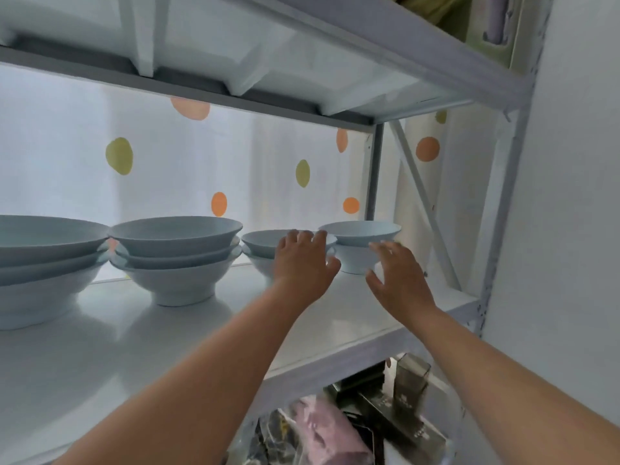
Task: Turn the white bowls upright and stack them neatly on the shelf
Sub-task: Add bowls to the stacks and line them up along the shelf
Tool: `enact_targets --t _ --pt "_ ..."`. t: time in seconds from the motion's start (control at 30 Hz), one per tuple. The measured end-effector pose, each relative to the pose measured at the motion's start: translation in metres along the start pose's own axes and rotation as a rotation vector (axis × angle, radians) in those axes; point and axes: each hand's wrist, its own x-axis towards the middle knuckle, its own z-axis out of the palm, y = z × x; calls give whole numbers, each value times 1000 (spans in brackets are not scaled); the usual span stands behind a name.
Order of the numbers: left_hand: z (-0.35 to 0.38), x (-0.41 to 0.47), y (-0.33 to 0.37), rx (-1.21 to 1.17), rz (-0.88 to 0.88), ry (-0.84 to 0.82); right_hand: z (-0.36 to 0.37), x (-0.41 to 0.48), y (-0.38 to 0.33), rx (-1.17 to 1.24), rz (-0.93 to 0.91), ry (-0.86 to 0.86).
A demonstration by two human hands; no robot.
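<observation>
No readable text, labels or numbers anywhere.

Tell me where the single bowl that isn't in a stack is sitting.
In the head view, the single bowl stands upright at the shelf's far right, beside the two-bowl stack, just beyond the right hand.

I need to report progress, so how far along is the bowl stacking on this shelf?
Nearly done, it seems. Every bowl in view sits upright: the left stack, the middle stack, and a pair behind the left hand. In hand: both hands are open, the left over the pair, the right hand beside the single bowl. Left: probably setting that single bowl onto a stack.
</observation>
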Motion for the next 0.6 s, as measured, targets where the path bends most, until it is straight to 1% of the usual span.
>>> enact_targets --t 0.1,0.17,0.23,0.3,0.37,0.5,0.6 --pt "20 25 4 77 -28 -74 13 22 21 -12 -9 -9" --pt "34 36 7 181 -51 -110 23 37 36 1 -15 -11" --pt "49 46 16 284 -67 -99 34 56 53 6 -32 -26" --pt "62 58 26 376 -54 -51 45 78 71 24 -63 -14" --pt "70 70 32 447 -46 -21 53 100 85 22 -125 13" --pt "76 87 32 550 -78 -26 69 126 107 21 -303 40" --pt "77 88 30 603 -74 -48 80 129 115 104 -372 38"
